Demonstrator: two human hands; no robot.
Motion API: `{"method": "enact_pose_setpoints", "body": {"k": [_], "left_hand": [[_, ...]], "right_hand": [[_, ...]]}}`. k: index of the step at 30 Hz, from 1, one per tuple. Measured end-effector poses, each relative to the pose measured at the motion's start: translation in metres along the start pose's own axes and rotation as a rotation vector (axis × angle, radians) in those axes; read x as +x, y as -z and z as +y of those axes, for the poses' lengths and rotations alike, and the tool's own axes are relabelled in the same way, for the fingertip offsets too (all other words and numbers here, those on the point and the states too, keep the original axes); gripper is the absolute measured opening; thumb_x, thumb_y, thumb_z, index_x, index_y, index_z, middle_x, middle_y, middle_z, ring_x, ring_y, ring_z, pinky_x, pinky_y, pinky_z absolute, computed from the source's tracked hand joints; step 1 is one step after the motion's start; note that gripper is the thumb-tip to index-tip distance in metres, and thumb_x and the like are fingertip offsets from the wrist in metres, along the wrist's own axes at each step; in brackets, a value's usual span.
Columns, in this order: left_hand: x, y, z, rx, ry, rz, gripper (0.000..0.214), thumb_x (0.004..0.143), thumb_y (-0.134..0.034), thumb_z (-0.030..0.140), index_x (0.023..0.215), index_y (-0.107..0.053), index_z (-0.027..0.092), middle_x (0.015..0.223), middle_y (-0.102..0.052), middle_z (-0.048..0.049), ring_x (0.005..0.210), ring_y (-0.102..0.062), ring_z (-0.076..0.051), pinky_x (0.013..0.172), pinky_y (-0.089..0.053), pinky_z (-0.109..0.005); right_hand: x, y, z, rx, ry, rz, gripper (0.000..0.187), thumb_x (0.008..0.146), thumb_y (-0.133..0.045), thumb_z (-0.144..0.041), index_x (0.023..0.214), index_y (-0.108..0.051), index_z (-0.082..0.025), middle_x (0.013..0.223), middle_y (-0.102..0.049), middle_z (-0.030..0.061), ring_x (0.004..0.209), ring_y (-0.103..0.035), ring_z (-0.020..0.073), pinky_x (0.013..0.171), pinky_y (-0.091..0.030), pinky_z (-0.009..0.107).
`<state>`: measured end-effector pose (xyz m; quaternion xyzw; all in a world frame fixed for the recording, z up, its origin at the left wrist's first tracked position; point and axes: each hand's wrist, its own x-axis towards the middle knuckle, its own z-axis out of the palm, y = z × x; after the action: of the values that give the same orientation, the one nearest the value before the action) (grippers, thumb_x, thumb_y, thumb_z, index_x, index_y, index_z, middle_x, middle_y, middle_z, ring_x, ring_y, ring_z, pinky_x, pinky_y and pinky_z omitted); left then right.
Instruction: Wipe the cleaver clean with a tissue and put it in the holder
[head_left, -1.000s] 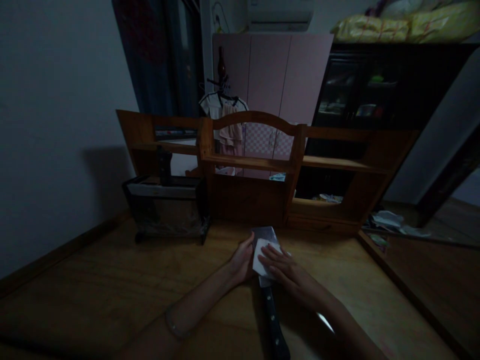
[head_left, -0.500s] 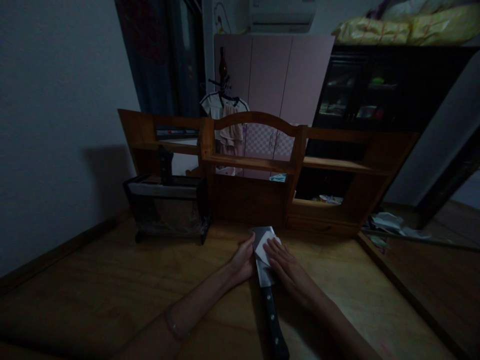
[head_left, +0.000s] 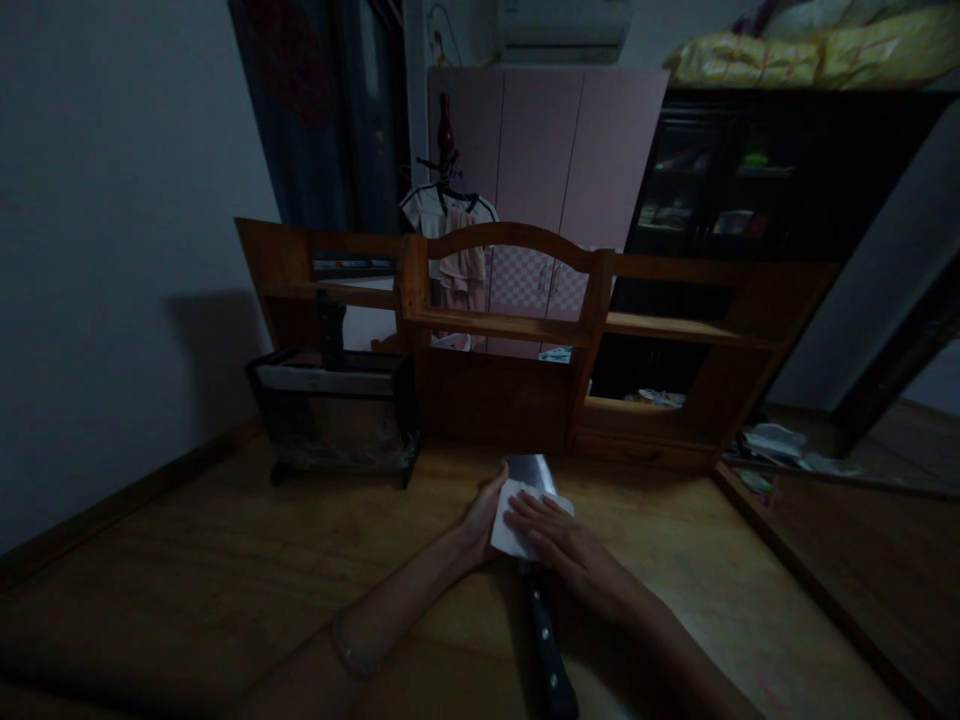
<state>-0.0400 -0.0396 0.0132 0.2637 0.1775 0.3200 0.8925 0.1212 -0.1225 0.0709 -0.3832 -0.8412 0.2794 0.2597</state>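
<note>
A cleaver (head_left: 531, 470) points away from me above the wooden desk, its black riveted handle toward me and unheld. My left hand (head_left: 484, 520) grips the blade from its left side, the thumb near the far end; the fingers underneath are hidden. Over the middle of the blade lies a white tissue (head_left: 510, 535). With fingers stretched nearly flat, my right hand (head_left: 559, 540) presses this tissue against the metal. The far end of the blade shows bare beyond it.
A knife block (head_left: 337, 425) with a black-handled knife standing in it is on the desk at the left. Behind the hands rises a wooden shelf unit (head_left: 499, 395). A raised edge runs along the desk's right side, and a wall stands at the left.
My right hand has slid the tissue along the blade toward the handle and slightly left, uncovering more of the blade's far end. My left hand and the cleaver have stayed nearly still.
</note>
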Motion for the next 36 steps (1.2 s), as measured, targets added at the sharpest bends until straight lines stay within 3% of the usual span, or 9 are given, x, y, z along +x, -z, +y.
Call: {"method": "enact_pose_setpoints", "body": {"k": [6,9,12,16,21,27,36], "left_hand": [[-0.009,-0.016,0.003,-0.02,-0.057,-0.107,0.071,0.087,-0.034,0.064,0.114,-0.058,0.003,0.105,-0.065,-0.0214,0.096,-0.063,-0.03,0.091,-0.043,-0.041],[-0.011,-0.018,0.004,-0.025,-0.072,-0.117,0.068,0.089,-0.035,0.061,0.119,-0.056,0.004,0.111,-0.063,-0.0208,0.103,-0.06,-0.03,0.096,-0.039,-0.042],[-0.01,-0.018,0.003,-0.033,-0.106,-0.127,0.065,0.09,-0.035,0.058,0.12,-0.056,0.005,0.112,-0.063,-0.0197,0.103,-0.06,-0.029,0.097,-0.038,-0.041],[-0.008,-0.016,0.003,-0.054,-0.105,-0.072,0.06,0.089,-0.039,0.058,0.113,-0.06,0.007,0.102,-0.067,-0.0164,0.092,-0.064,-0.025,0.09,-0.043,-0.035],[-0.004,-0.008,0.002,-0.051,-0.028,0.005,0.063,0.086,-0.041,0.062,0.1,-0.063,0.004,0.094,-0.068,-0.0177,0.084,-0.066,-0.025,0.08,-0.048,-0.035],[-0.004,-0.002,0.002,0.021,0.057,0.079,0.073,0.083,-0.038,0.069,0.1,-0.063,0.003,0.084,-0.069,-0.0181,0.07,-0.067,-0.026,0.068,-0.051,-0.037],[-0.009,-0.016,0.003,-0.058,-0.049,-0.074,0.063,0.087,-0.037,0.063,0.104,-0.062,0.008,0.094,-0.068,-0.0171,0.083,-0.066,-0.026,0.088,-0.044,-0.04]], "right_hand": [[-0.005,0.012,0.019,0.164,-0.117,0.117,0.046,0.095,-0.029,-0.049,0.113,-0.066,-0.028,0.133,-0.054,-0.0004,0.132,-0.039,0.0244,0.112,-0.024,0.05],[-0.007,0.013,0.025,0.194,-0.168,0.2,0.048,0.096,-0.028,-0.049,0.114,-0.066,-0.024,0.131,-0.056,0.0029,0.127,-0.046,0.0249,0.11,-0.028,0.049],[-0.006,0.009,0.023,0.149,-0.153,0.248,0.044,0.095,-0.031,-0.049,0.124,-0.058,-0.027,0.141,-0.046,0.0007,0.133,-0.037,0.0233,0.113,-0.023,0.048],[-0.002,0.0,0.016,0.055,-0.057,0.166,0.043,0.096,-0.032,-0.046,0.134,-0.045,-0.032,0.148,-0.033,-0.0024,0.14,-0.022,0.0203,0.116,-0.012,0.048],[0.002,-0.004,0.008,0.045,0.014,0.06,0.042,0.097,-0.031,-0.043,0.137,-0.041,-0.033,0.149,-0.032,-0.0038,0.14,-0.02,0.0189,0.117,-0.009,0.047],[-0.001,0.001,0.004,0.092,0.025,0.006,0.039,0.097,-0.028,-0.044,0.129,-0.05,-0.036,0.144,-0.04,-0.0067,0.138,-0.029,0.0198,0.115,-0.015,0.049],[-0.007,0.008,0.013,0.168,-0.074,0.153,0.046,0.096,-0.03,-0.048,0.109,-0.068,-0.026,0.122,-0.063,0.0019,0.124,-0.05,0.0253,0.109,-0.032,0.05]]}}
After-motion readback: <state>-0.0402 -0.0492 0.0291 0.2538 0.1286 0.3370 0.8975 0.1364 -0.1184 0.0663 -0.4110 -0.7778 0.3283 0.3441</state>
